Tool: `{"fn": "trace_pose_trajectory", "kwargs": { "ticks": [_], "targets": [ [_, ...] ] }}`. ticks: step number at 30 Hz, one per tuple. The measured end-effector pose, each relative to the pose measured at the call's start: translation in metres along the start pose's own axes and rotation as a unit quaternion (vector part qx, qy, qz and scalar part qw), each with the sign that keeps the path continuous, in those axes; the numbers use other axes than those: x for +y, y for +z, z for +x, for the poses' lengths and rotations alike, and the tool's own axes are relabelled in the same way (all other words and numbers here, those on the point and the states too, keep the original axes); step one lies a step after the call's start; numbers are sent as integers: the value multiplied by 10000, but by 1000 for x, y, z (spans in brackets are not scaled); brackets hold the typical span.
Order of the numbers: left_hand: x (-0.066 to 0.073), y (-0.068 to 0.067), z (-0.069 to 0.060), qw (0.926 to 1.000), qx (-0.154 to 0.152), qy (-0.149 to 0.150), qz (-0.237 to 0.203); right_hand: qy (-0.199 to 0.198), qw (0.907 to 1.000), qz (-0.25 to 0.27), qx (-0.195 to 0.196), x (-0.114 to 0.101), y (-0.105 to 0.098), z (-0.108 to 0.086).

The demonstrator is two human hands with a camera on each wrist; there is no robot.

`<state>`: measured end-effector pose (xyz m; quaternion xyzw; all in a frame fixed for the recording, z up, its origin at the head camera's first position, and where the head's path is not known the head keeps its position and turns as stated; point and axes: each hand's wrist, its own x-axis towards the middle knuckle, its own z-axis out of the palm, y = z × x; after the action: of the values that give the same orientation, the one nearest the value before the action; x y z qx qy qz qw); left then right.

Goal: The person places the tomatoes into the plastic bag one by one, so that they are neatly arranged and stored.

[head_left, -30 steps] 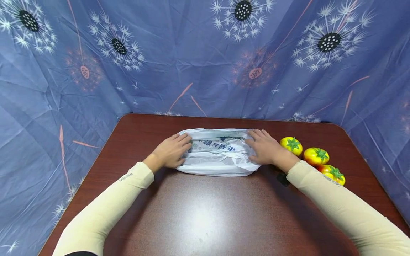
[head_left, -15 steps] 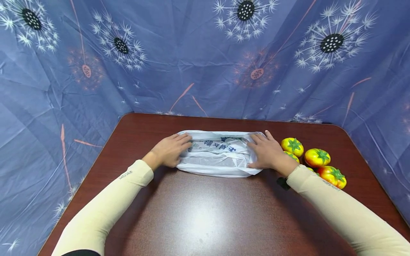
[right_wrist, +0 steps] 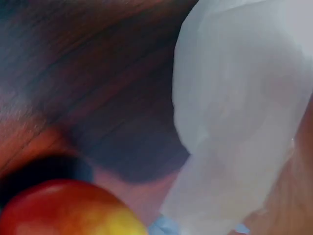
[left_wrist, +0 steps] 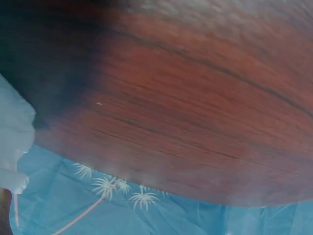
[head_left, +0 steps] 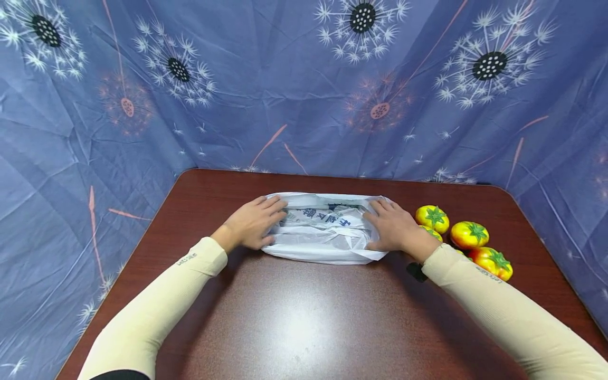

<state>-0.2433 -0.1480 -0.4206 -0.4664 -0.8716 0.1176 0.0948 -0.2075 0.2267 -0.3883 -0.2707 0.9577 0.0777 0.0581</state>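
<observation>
A white plastic bag (head_left: 323, 256) with blue printed characters lies across the middle of the table, its mouth spread wide and facing up. At its left end my left hand (head_left: 253, 224) rests over the rim, fingers extended inward. My right hand (head_left: 394, 226) lies over the opposite end, with its fingers spread against the inside. In the right wrist view the bag's thin side wall (right_wrist: 234, 88) covers much of that hand. Only a crumpled bag edge (left_wrist: 14, 132) and a sliver of skin show in the left wrist view.
Several yellow-red tomatoes with green leaf tops, such as this tomato (head_left: 469, 235), sit on the right of the dark wooden table (head_left: 214, 316), some partly behind the right forearm. One tomato (right_wrist: 73, 210) is close to the right wrist. A blue dandelion-print cloth (head_left: 285, 79) hangs behind.
The right hand has shifted slightly, and its finger that stuck up half a second ago is down again. The left hand and the bag have barely moved.
</observation>
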Motion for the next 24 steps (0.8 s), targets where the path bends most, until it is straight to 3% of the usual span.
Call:
{"fn": "trace_pose_trajectory", "kwargs": {
  "ticks": [5,13,24],
  "targets": [
    [-2,1,-4,9996,-267,-9,9,162,9997,-127,-134,3,-2,-1],
    [-1,-2,-2,9993,-340,-87,-91,368,9985,-195,-350,6,-6,-1],
    [-2,0,-4,9989,-427,-165,131,212,9993,-271,-146,9,-3,-3]
  ]
}}
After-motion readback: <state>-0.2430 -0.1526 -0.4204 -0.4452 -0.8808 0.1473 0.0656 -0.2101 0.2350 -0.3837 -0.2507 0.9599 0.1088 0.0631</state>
